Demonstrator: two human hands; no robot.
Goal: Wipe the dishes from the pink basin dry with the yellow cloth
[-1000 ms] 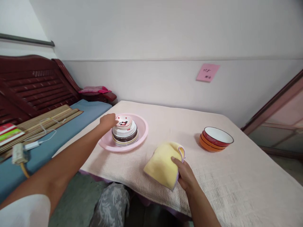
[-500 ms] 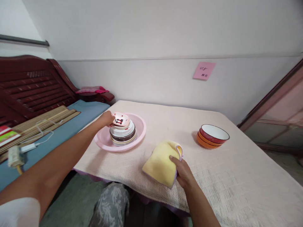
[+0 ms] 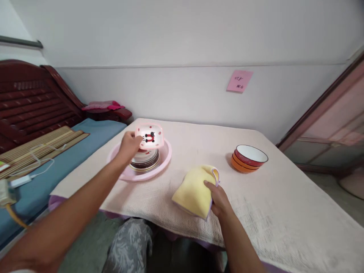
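My left hand (image 3: 131,145) grips the left edge of a small pink-rimmed dish (image 3: 150,143) with a red and black cartoon print. The dish is tilted so its inside faces me, above a stack of plates (image 3: 145,162) with white and dark rims. That stack stands in a pink plastic basin (image 3: 168,155) on the left of the table. Closer to me, my right hand (image 3: 218,199) is closed on a yellow cloth (image 3: 195,191) with purple edging, held over the tabletop. Its thumb lies on top and the other fingers are mostly hidden.
Stacked bowls (image 3: 248,159), a red one over orange ones, stand at the right on the cream-covered table (image 3: 199,146). A wooden bench (image 3: 31,91) with a blue cushion (image 3: 99,129) and a power strip (image 3: 6,194) is on the left. A pink note (image 3: 239,81) hangs on the wall.
My left hand has lifted the pink-rimmed dish off the stack and moved it right, tipping its inside toward me. My right hand still holds the cloth. The view has shifted slightly.
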